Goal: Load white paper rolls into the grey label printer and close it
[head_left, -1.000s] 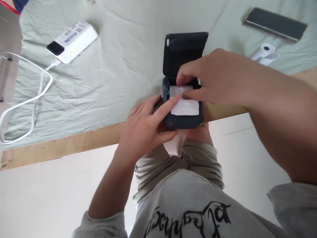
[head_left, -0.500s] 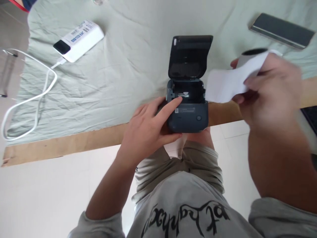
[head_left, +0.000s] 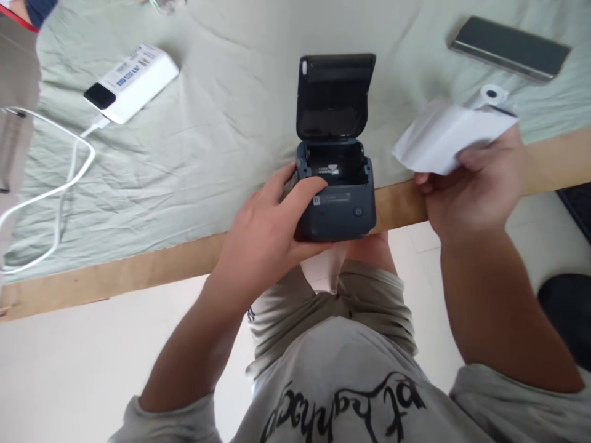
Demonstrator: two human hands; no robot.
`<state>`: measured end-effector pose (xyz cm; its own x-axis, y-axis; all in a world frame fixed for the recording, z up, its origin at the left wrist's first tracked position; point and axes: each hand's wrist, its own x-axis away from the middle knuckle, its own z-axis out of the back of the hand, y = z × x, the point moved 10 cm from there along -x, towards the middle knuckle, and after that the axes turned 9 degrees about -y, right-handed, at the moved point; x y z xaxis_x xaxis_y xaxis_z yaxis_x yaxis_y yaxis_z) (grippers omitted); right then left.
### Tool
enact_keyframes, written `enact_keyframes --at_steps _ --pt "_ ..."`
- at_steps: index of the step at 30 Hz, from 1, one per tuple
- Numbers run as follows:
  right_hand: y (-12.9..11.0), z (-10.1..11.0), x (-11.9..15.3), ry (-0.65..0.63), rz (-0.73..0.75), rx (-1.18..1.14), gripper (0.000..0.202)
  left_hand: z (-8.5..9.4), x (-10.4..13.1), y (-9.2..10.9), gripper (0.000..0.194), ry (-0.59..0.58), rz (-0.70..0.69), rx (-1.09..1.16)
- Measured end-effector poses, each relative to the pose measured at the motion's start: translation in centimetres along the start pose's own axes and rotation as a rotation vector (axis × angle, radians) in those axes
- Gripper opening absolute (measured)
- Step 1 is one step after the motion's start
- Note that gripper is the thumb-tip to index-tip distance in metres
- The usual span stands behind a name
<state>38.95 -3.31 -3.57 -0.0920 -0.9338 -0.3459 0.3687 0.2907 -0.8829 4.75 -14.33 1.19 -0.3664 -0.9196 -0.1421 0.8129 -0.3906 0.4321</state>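
Note:
A small dark printer point(head_left: 337, 212) sits at the table's front edge with its black lid point(head_left: 335, 98) raised and its inner bay exposed. My left hand point(head_left: 272, 221) grips the printer's left side, one finger over the bay's rim and the thumb low along the front. To the right, my right hand point(head_left: 480, 178) is closed on white paper point(head_left: 438, 138) whose loose end hangs toward the printer without touching it. Just behind that hand, a white roll point(head_left: 490, 94) with a dark core shows; whether it touches the hand is unclear.
A white power bank point(head_left: 133, 83) with a white cable point(head_left: 59, 184) lies at the left on the green cloth point(head_left: 221, 123). A dark phone point(head_left: 510, 49) rests at the back right. Wooden edging point(head_left: 152, 267) runs along the table front.
My right hand has drawn the paper away from the printer and turned it, and the small roll behind has come into view. My left hand stays on the printer. The whole view has shifted slightly.

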Motion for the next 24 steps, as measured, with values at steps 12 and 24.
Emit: enact_keyframes --at_steps 12,24 --pt "-7.6 -3.1 4.0 -0.08 0.076 0.223 0.041 -1.3 -0.9 -0.2 0.093 -0.134 -0.004 0.105" --pt "-7.2 -2.2 2.9 -0.174 0.023 0.528 0.085 -1.4 -0.4 0.3 0.095 -0.103 -0.014 0.079"
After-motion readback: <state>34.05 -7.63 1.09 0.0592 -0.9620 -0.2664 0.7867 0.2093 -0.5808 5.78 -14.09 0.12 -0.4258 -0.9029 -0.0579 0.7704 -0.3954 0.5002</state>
